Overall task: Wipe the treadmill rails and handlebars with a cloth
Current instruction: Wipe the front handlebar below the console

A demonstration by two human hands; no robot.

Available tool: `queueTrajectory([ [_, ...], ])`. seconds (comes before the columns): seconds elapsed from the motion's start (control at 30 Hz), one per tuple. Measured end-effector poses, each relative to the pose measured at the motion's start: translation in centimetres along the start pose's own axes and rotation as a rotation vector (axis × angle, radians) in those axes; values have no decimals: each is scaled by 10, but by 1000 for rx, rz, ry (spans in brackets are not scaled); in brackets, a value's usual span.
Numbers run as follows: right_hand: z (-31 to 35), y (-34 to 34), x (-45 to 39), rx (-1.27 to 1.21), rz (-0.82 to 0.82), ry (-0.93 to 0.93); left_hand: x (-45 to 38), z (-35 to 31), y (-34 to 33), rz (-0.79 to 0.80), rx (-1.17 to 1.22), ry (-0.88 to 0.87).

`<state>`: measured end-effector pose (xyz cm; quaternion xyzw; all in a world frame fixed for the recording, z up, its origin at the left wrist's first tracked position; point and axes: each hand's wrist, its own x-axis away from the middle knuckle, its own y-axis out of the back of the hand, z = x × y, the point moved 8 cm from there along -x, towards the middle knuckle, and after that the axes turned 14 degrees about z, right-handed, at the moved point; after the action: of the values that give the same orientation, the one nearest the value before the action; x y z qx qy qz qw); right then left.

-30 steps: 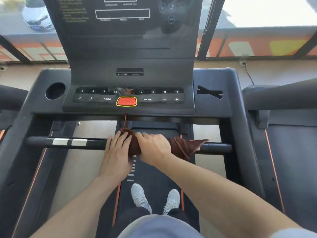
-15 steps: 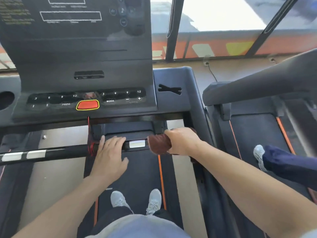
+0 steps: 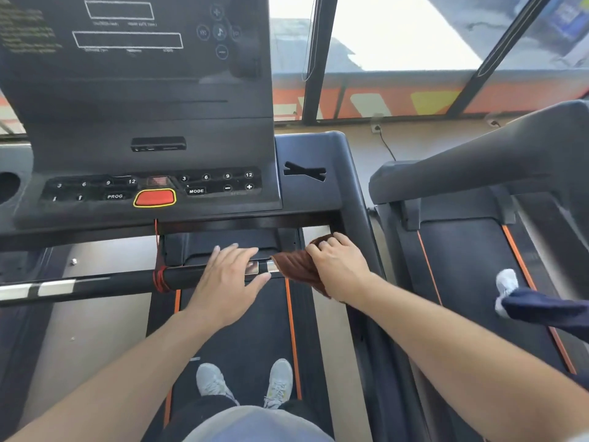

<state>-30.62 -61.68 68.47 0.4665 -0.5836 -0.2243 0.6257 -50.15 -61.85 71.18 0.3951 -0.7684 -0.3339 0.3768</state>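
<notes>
right hand (image 3: 339,266) gripping cloth (image 3: 298,269), handlebar (image 3: 185,275)

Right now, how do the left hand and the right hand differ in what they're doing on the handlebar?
The left hand lies flat with straight fingers on the handlebar, bare; the right hand has curled fingers gripping the brown cloth around the bar. The left hand sits near the middle, beside a silver sensor plate; the right hand is at the bar's right end, near the side rail. Both rest on the same bar.
</notes>
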Motion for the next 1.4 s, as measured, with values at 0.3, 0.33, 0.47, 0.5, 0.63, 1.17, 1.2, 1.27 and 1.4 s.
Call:
queueTrajectory([
  [0.3, -21, 94, 14, 225, -186, 72, 17, 18, 13, -53, 74, 41],
  [0.33, -22, 101, 17, 231, -254, 87, 18, 20, 11, -46, 74, 64],
  [0.47, -30, 58, 12, 278, 92, 183, 21, 12, -1, 32, 104, 118],
  [0.5, -31, 46, 11, 302, 178, 163, 20, 7, -1, 32, 106, 110],
  [0.63, -23, 38, 15, 238, 146, 111, 15, -2, 3, 5, 125, 77],
  [1.17, -36, -17, 154, -463, 142, -193, -2, -100, -120, 670, 1272, 333],
  [1.2, -43, -17, 156, -550, 75, -258, -4, -106, -121, 658, 1284, 324],
  [1.27, -64, -17, 160, -733, -165, -392, -10, -110, -124, 605, 1274, 322],
  [1.4, -86, -54, 148, -1143, -216, -477, -16, -100, -140, 567, 1089, 371],
])
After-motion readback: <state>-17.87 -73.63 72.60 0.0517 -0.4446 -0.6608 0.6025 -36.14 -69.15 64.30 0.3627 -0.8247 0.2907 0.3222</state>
